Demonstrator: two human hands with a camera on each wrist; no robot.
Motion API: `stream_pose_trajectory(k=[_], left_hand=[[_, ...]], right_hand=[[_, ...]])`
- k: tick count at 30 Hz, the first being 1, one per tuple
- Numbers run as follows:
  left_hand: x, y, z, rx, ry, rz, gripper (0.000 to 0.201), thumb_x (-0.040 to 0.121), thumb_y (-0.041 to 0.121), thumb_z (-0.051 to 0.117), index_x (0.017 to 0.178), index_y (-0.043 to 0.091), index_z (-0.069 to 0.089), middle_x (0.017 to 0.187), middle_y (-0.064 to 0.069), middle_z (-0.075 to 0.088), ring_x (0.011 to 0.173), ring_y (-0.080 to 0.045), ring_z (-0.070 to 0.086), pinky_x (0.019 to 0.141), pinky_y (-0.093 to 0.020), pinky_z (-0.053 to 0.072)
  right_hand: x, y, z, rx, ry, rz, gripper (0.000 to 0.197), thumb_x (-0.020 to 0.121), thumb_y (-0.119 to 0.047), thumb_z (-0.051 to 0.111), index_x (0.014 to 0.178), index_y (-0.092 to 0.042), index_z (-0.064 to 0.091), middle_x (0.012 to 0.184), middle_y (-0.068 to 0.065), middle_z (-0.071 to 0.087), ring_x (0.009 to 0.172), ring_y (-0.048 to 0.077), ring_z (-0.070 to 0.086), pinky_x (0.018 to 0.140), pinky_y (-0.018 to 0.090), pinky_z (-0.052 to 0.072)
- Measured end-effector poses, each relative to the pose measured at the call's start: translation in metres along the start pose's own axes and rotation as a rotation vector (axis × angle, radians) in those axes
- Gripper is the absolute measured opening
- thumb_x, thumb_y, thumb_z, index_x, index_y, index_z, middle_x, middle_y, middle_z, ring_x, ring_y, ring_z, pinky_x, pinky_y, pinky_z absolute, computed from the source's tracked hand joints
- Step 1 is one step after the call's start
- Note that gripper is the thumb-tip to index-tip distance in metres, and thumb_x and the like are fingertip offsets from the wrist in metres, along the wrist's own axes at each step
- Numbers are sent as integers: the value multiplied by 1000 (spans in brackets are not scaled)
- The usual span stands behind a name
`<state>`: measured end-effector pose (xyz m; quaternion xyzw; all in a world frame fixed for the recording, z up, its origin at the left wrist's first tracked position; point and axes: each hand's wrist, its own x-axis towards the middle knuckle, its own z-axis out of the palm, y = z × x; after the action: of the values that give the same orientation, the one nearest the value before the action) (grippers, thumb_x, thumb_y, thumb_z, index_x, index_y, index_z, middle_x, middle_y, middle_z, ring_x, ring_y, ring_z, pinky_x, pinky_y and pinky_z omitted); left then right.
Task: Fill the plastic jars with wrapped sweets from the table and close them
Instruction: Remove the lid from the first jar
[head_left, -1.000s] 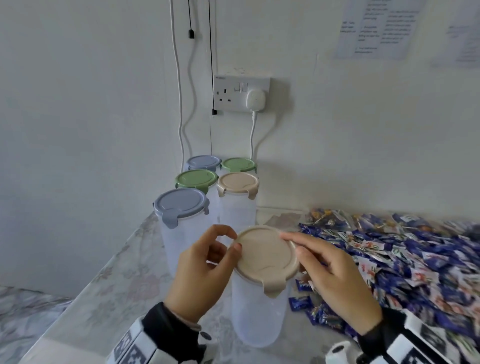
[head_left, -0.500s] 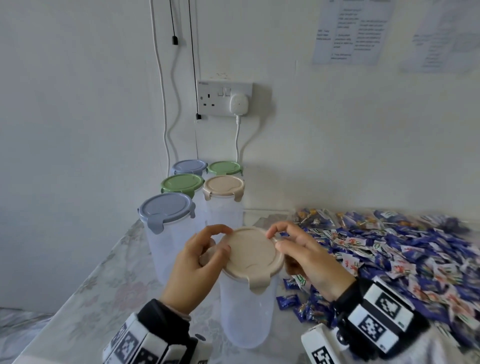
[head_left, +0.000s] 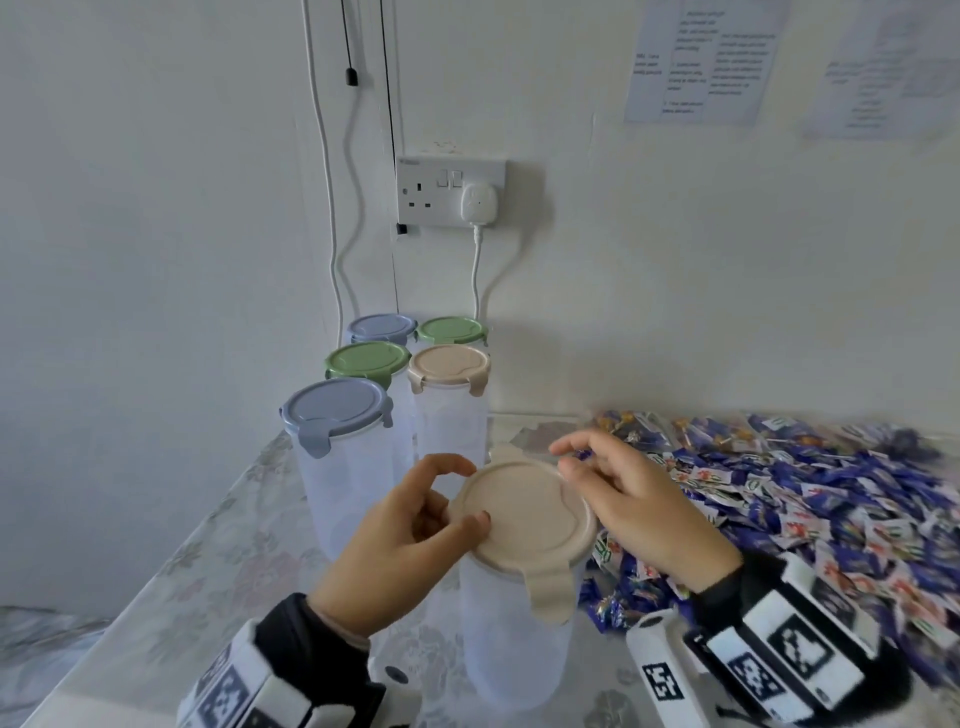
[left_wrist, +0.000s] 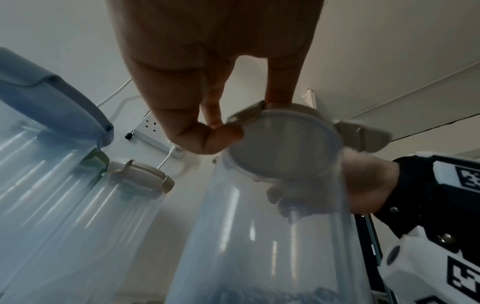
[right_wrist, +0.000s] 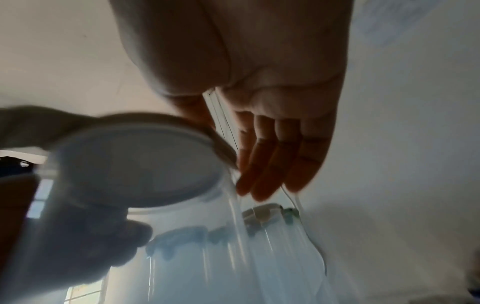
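Observation:
A clear plastic jar (head_left: 514, 639) stands at the table's front centre, and I see no sweets inside it. Its beige lid (head_left: 524, 514) sits tilted on the mouth with its clip flaps sticking out. My left hand (head_left: 470, 493) pinches the lid's left edge, thumb on top and fingers beneath; the left wrist view shows my left hand (left_wrist: 226, 125) pinching a flap of the lid (left_wrist: 283, 144). My right hand (head_left: 560, 458) rests by the far right rim. In the blurred right wrist view my right hand (right_wrist: 233, 156) has nearly straight fingers beside the lid (right_wrist: 140, 164). Wrapped sweets (head_left: 831, 509) cover the table's right side.
Several closed jars stand behind on the left: a blue-lidded one (head_left: 335, 410), a green one (head_left: 366, 359), a beige one (head_left: 449, 366), two more behind. The wall with its socket (head_left: 449, 192) and cables is close. The patterned tabletop (head_left: 223, 561) ends at the left.
My right hand drew back from lying across the lid's right side to its far rim. The left hand kept its pinch, and the lid now sits more tilted.

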<state>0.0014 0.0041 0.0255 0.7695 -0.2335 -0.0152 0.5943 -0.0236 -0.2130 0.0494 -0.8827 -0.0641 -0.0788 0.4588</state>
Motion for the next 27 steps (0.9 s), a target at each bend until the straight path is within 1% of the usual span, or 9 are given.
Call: stream_pose_trajectory(k=[3,6,9,11,13,16,19,23,27], left_hand=[[-3,2,6,21,103,60,35,78,41,70,106,31,53,51,7,40,48,-7,37,50,-18,37],[-5,2,8,26,137,71,28,85,20,64,109,28,53,48,9,40,45,-5,36,48,-12,33],[-6,0,5,46,111,51,33,78,44,64,109,39,54,57,10,46,50,-3,42,51,-15,40],[-6,-3,4,27,100,51,40,67,55,58,106,46,55,61,10,48,54,-4,45,53,-17,43],[-6,-3,5,20,97,56,40,64,58,56,103,49,55,64,10,50,57,-3,47,54,-15,42],[-6,-3,8,11,94,59,37,63,60,53,99,50,56,70,9,54,62,-2,50,55,-14,45],[-6,-5,11,-13,99,68,37,63,59,54,98,47,58,84,5,59,68,-2,54,58,-15,46],[-6,-8,14,0,66,60,41,64,60,56,102,45,60,109,1,57,96,-8,56,74,-20,50],[-8,-3,13,54,40,110,39,71,58,55,107,46,60,116,13,59,101,-4,54,84,-23,44]], right_hand=[[-9,-2,-6,-120,-90,18,20,98,-37,43,115,-30,51,85,-9,60,63,-9,54,59,9,39],[-13,-1,-8,-62,-141,45,22,97,-39,45,118,-33,49,89,-8,62,66,-6,57,60,13,43],[-10,0,-9,4,-190,96,19,94,-40,49,112,-36,46,86,5,60,64,6,52,62,23,47],[-8,0,-11,127,-258,154,29,88,-45,53,112,-36,41,83,13,49,58,9,41,56,22,40],[-6,2,-14,266,-309,203,43,78,-48,56,114,-34,37,85,14,45,59,11,37,55,22,37],[-7,4,-18,339,-338,218,46,76,-44,56,115,-31,35,86,15,45,57,9,37,53,18,39],[-7,5,-15,345,-272,195,40,80,-39,57,112,-25,38,76,10,47,54,7,37,51,17,38],[-6,7,-16,228,-125,101,18,92,-27,55,99,-16,43,55,-8,41,46,5,33,46,14,30],[-11,2,-18,82,-78,-45,8,91,-25,59,94,-20,53,61,-7,48,51,4,40,52,13,35]])
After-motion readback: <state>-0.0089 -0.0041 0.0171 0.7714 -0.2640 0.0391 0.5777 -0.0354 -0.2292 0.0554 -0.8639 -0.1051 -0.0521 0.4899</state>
